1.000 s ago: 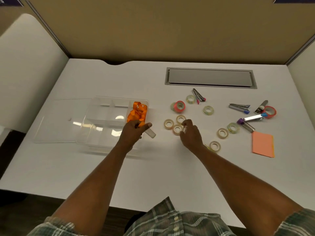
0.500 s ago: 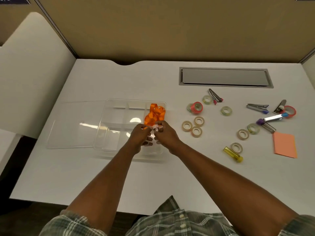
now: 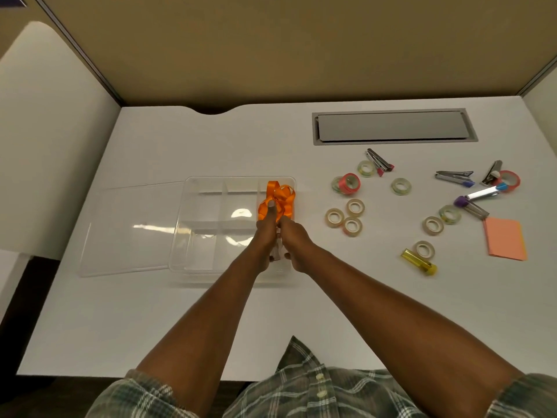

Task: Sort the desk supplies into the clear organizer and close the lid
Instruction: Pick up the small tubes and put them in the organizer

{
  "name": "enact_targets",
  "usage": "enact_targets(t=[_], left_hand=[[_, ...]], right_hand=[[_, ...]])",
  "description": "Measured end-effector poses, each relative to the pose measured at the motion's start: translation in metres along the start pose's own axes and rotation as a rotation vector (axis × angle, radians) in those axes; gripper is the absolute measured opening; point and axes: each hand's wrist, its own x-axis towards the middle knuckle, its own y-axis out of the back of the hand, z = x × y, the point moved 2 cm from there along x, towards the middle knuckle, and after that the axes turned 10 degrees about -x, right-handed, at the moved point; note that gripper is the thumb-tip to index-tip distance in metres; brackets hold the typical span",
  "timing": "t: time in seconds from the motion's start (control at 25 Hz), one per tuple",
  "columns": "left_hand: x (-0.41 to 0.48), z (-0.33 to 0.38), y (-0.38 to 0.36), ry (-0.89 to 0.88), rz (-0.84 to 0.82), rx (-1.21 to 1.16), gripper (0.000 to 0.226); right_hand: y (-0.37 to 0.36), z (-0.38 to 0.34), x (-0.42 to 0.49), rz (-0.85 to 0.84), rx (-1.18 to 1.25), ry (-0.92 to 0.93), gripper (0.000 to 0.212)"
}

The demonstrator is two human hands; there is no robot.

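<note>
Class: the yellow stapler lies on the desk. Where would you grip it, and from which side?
Come from above and pinch the yellow stapler across its narrow width, toward its near end. It lies flat and slanted, and a tape roll sits close beside its far half, crowding fingers there.

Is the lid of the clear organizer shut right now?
No, the lid lies flat to the left of the organizer, leaving its compartments uncovered.
</note>
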Motion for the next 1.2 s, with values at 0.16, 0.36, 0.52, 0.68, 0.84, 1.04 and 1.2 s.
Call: enact_targets(t=[0.16, 0.36, 0.52, 0.68, 0.84, 1.04, 1.2], left_hand=[[-0.002, -0.002, -0.003, 0.008, -0.002, 0.003, 0.082], [-0.008, 0.008, -0.011, -0.146, 0.047, 0.034, 0.071], [-0.005, 0.006, -0.032, -0.279, 0.175, 0.140, 0.101], [-0.019, -0.001, -0.084, -0.378, 0.147, 0.309, 0.053], [-0.015, -0.032, -0.129, -0.334, 0.039, 0.412, 0.035], [-0.017, -0.074, -0.179, -0.308, -0.042, 0.545, 0.035], [-0.017, -0.094, -0.206, -0.296, -0.064, 0.618, 0.037]], right_hand=[[0.002, -0.001, -0.008, -0.001, 0.049, -0.020, 0.048], [0.023, 0.000, 0.000, -0.005, -0.037, 0.058, 0.040], [0.069, 0.010, 0.007, 0.151, -0.242, 0.208, 0.032], [0.132, 0.039, 0.007, 0.468, -0.795, 0.334, 0.029], [0.202, 0.080, 0.001, 0.741, -1.202, 0.300, 0.040], [0.262, 0.124, -0.002, 0.778, -1.435, 0.282, 0.036], [0.283, 0.137, -0.003, 0.733, -1.459, 0.396, 0.042]])
